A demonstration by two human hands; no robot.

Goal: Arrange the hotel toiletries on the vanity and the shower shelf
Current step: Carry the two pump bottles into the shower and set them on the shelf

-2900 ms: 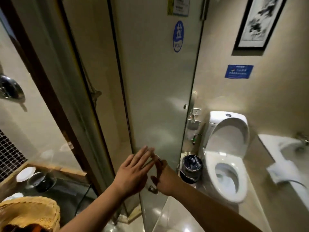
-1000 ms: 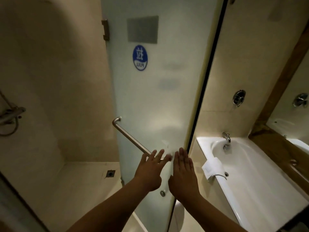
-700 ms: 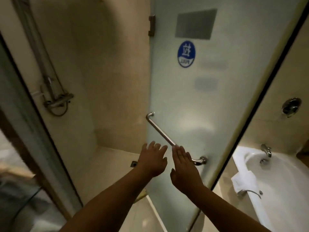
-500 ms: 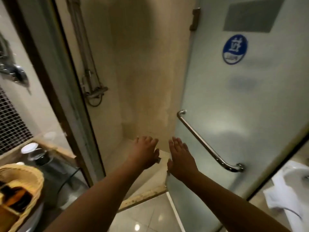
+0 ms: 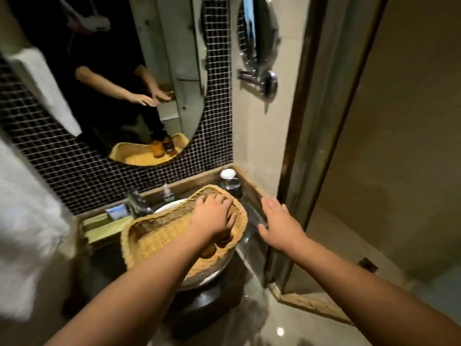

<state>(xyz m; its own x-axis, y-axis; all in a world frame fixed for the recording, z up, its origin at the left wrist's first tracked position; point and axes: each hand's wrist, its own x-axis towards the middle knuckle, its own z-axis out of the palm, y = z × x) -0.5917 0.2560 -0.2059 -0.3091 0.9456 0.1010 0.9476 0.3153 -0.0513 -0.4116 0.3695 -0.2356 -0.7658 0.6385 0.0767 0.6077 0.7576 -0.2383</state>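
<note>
A woven wicker basket (image 5: 154, 236) rests across the white basin (image 5: 169, 205) on the vanity. My left hand (image 5: 214, 216) reaches down into the basket's right end, fingers curled over amber bottles (image 5: 209, 249) that it mostly hides; a grip does not show. In the wall mirror (image 5: 112, 71) the reflection shows two bottles, one amber and one dark, standing in the basket. My right hand (image 5: 279, 223) hovers open above the vanity's right edge, holding nothing.
Behind the basket stand a covered glass (image 5: 230, 183), a small pump bottle (image 5: 166, 192), the faucet (image 5: 138, 203) and a small blue-white box (image 5: 117, 212). A white towel (image 5: 25, 221) hangs at left. The shower's frame (image 5: 311, 146) is at right, a round swivel mirror (image 5: 257, 31) above.
The view has swung left from the shower door to the vanity. My left hand has gone down into the basket, and my right hand has come off the door.
</note>
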